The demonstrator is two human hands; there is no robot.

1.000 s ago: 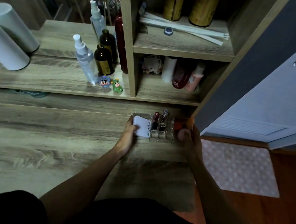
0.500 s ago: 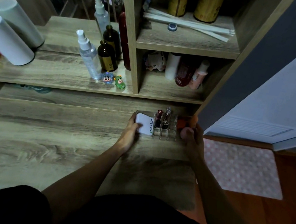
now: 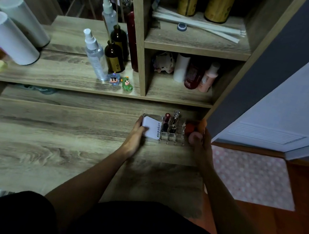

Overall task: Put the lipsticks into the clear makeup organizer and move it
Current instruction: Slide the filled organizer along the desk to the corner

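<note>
Wood-grain vanity desk (image 3: 49, 141) fills the view, with a shelf unit (image 3: 196, 47) rising behind the clear makeup organizer (image 3: 172, 137), which sits at the desk's far right edge. Left of the organizer and higher up stand a white cylinder (image 3: 11, 39) and a clear spray bottle (image 3: 94, 55). The left hand (image 3: 137, 134) clasps the organizer's left end; the right hand (image 3: 202, 142) clasps its right end. Inside the organizer sit a white 4U2skin compact (image 3: 152, 128) and upright lipsticks (image 3: 167, 121).

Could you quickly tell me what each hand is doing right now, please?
Left hand: closed on the clear organizer's left end.
Right hand: closed on its right end.
</note>
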